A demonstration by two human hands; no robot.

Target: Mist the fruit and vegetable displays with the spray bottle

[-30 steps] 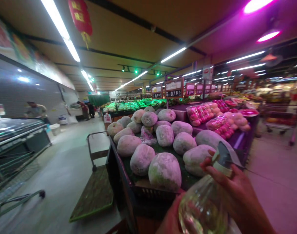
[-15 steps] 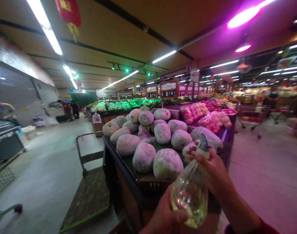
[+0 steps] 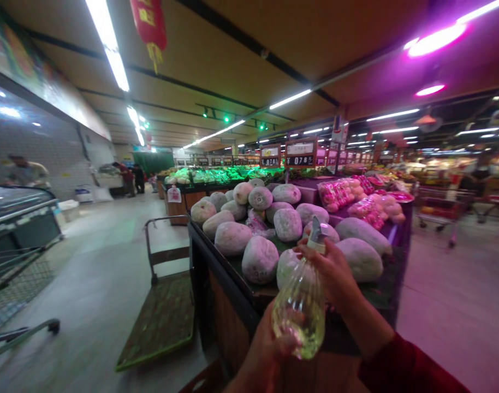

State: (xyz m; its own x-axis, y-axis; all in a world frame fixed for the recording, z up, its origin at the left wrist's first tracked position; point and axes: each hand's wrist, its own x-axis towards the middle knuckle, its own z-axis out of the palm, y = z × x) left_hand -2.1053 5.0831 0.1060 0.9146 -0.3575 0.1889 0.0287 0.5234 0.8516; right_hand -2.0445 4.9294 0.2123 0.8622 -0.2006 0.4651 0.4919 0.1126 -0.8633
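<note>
A clear plastic bag with pale yellow contents is held between my two hands, in front of the display's near corner. What is inside cannot be made out. My left hand cups the bag's rounded lower part from the left. My right hand is closed around the gathered neck, just under a pale band and a greyish end that sticks up. Behind the bag lie several large, pale, powdery wax gourds; the bag and my right hand hide parts of some.
A flat platform trolley stands left of the display stand. Pink-lit bagged produce lies farther back, below price signs. Shopping carts are at both sides. People stand in the left background.
My view has turned slightly left, so the stand and trolley appear farther right. Both hands and the bag have shifted left in the view and slightly up. The grip looks the same.
</note>
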